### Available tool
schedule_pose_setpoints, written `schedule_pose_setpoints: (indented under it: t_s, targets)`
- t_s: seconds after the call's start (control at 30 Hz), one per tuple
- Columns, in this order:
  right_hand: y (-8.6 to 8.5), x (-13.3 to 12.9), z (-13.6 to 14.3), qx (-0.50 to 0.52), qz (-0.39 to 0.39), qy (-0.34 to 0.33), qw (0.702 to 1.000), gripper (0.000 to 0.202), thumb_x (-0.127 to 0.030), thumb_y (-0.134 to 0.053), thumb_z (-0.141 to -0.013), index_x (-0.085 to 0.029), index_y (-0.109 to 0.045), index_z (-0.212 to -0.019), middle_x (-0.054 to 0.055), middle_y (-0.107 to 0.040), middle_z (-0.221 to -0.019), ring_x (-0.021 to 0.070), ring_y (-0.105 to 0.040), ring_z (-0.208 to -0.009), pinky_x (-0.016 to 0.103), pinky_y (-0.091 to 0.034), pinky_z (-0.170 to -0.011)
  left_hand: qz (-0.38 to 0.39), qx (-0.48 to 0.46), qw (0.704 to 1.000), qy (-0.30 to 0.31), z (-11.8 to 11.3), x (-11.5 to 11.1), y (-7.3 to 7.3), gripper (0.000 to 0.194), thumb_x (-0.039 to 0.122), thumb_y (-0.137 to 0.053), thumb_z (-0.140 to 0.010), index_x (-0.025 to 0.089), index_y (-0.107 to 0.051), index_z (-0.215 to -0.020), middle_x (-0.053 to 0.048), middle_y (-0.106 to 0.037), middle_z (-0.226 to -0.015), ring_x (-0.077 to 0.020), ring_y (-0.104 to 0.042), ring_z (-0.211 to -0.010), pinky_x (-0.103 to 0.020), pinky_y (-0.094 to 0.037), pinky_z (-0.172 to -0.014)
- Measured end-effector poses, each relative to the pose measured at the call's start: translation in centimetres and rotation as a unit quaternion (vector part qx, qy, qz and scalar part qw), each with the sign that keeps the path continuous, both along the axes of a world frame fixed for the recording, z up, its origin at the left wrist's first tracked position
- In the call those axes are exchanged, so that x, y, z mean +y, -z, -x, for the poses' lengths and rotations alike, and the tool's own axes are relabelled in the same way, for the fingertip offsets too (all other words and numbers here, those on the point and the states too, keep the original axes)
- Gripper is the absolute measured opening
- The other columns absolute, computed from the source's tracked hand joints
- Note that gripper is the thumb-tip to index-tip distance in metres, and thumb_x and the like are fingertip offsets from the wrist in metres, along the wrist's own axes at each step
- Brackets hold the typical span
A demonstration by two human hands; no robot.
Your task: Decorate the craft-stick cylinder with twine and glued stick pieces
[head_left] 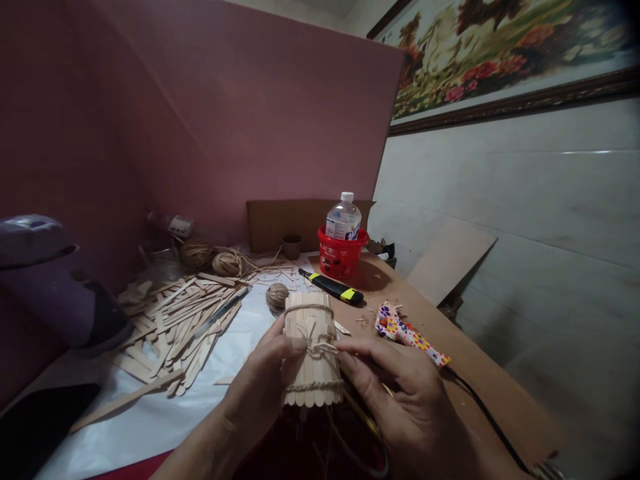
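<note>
Between my hands is a round holder made of popsicle sticks (313, 380) set side by side, with twine bands near its top and bottom. My left hand (267, 363) grips its left side, the thumb lying on the front. At the middle of the front sits a small twine bow (320, 348). My right hand (395, 383) pinches the right end of that bow between thumb and fingers. Something thin and yellowish shows under the right palm, partly hidden. A ball of twine (277, 297) rests just behind the holder.
Loose popsicle sticks (185, 327) are heaped on the left over white sheeting (220, 407). A utility knife (333, 288) lies behind the holder, near a red tub (343, 257) holding a plastic bottle (344, 217). A flower-patterned glue gun (410, 333) with a black cord lies right.
</note>
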State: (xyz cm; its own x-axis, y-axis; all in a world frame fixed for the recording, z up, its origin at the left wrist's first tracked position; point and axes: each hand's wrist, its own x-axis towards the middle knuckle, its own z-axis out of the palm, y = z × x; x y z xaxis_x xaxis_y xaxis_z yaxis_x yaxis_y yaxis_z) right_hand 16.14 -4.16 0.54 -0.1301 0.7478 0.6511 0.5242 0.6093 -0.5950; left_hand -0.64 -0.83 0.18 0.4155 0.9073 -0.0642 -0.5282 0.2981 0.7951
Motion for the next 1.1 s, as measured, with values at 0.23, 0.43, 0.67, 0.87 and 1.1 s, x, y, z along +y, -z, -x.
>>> schedule_pose_setpoints:
  t_s: [0.23,0.43,0.67,0.87,1.1]
  targets:
    - [0.19,0.16,0.08,-0.004,-0.006,0.002,1.0,0.016,-0.02,-0.055,-0.091,-0.024,-0.069,-0.097,-0.001,-0.076,-0.09,0.0144,-0.071,-0.081,0.024,-0.054,-0.072,-0.002,0.001,1.0,0.002,-0.06,0.0,-0.12,0.032,0.017,-0.053,-0.082,0.019,-0.062,-0.113,-0.009,-0.071,-0.098,-0.0235,-0.066,-0.086,-0.035,-0.053,-0.075]
    - [0.54,0.05,0.0,-0.005,-0.002,0.004,1.0,0.016,-0.019,-0.055,-0.091,-0.025,-0.069,-0.098,-0.001,-0.076,-0.091,0.0147,-0.071,-0.083,0.025,-0.054,-0.075,-0.006,0.007,1.0,0.003,-0.05,-0.08,-0.05,0.032,0.017,-0.053,-0.082,0.019,-0.062,-0.113,-0.009,-0.07,-0.097,-0.0237,-0.066,-0.084,-0.035,-0.053,-0.073]
    - [0.05,-0.45,-0.04,-0.001,-0.034,0.013,0.999,0.016,-0.019,-0.056,-0.09,-0.027,-0.067,-0.099,-0.003,-0.075,-0.089,0.0136,-0.071,-0.079,0.023,-0.054,-0.076,-0.003,-0.008,1.0,0.0,0.04,-0.26,-0.05,0.03,0.016,-0.052,-0.083,0.02,-0.064,-0.11,-0.007,-0.071,-0.094,-0.0233,-0.066,-0.087,-0.035,-0.053,-0.075]
    - [0.7,-0.02,-0.08,-0.005,-0.047,0.008,0.999,0.017,-0.016,-0.058,-0.088,-0.027,-0.066,-0.099,-0.003,-0.075,-0.087,0.0136,-0.071,-0.076,0.024,-0.054,-0.072,-0.008,-0.02,1.0,0.01,-0.05,-0.41,-0.13,0.029,0.017,-0.051,-0.084,0.019,-0.065,-0.109,-0.008,-0.071,-0.096,-0.0245,-0.066,-0.09,-0.037,-0.053,-0.079]
    - [0.63,0.05,0.22,-0.002,-0.038,-0.002,0.999,0.015,-0.018,-0.056,-0.09,-0.025,-0.067,-0.098,-0.002,-0.075,-0.085,0.0137,-0.07,-0.069,0.024,-0.055,-0.069,-0.013,-0.033,0.999,0.014,-0.13,-0.28,-0.08,0.029,0.017,-0.05,-0.083,0.018,-0.066,-0.108,-0.009,-0.072,-0.094,-0.0243,-0.067,-0.085,-0.034,-0.052,-0.073]
